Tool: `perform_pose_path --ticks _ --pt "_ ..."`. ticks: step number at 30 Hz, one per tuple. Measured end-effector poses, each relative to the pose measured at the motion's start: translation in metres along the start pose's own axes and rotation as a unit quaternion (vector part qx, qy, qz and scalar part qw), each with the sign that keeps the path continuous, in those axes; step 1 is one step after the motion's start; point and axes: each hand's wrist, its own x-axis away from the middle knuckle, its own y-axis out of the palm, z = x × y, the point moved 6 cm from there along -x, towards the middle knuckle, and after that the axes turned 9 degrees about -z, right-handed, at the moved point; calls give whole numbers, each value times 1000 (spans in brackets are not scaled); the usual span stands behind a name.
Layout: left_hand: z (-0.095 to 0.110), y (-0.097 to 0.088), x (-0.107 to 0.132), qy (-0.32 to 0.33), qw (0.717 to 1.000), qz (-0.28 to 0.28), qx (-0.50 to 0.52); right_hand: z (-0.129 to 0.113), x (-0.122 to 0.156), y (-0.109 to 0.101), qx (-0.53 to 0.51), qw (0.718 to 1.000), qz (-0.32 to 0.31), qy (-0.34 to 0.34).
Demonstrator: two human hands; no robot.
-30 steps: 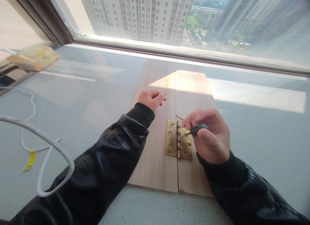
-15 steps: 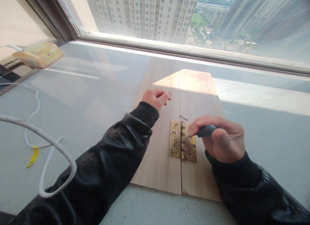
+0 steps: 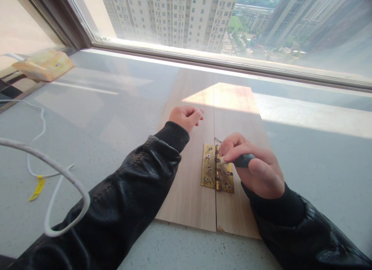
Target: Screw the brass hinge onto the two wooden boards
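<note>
A brass hinge [image 3: 209,166] lies across the seam between two pale wooden boards [image 3: 188,206], with screws in several of its holes. My right hand [image 3: 257,161] is closed around the dark grey handle of a screwdriver [image 3: 244,160] above the hinge's right leaf. The tool's shaft and tip are hidden by my fingers. Just beyond the hinge, a loose screw [image 3: 217,139] rests near the seam, partly behind my fingertips. My left hand [image 3: 187,116] rests on the left board with its fingers curled in; whether anything is inside them is hidden.
The boards lie on a speckled white sill [image 3: 180,248] below a large window [image 3: 174,21]. White cable [image 3: 66,177] with a yellow tag [image 3: 37,188] loops at the left, passing over my left sleeve. A tissue pack [image 3: 46,64] sits in the far left corner.
My right hand has shifted left and turned over the hinge with the screwdriver, now covering part of the loose screw. My left hand holds its place; the view has shifted slightly.
</note>
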Motion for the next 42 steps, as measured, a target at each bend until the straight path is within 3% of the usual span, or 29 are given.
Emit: perform_pose_path --ticks 4,10,21,30,42 --pt "-1 0 0 1 1000 -1 -3 3 0 -10 -11 998 49 -42" --pt "-1 0 0 -3 1000 -1 -8 3 2 -16 31 996 76 -37" --pt "-1 0 0 -5 1000 -1 -6 5 -6 6 -118 991 37 46" --pt "-1 0 0 -6 1000 2 -11 1 -3 -10 -36 997 62 -14" --pt "-1 0 -1 -7 1000 1 -8 1 -6 4 -132 990 8 52"
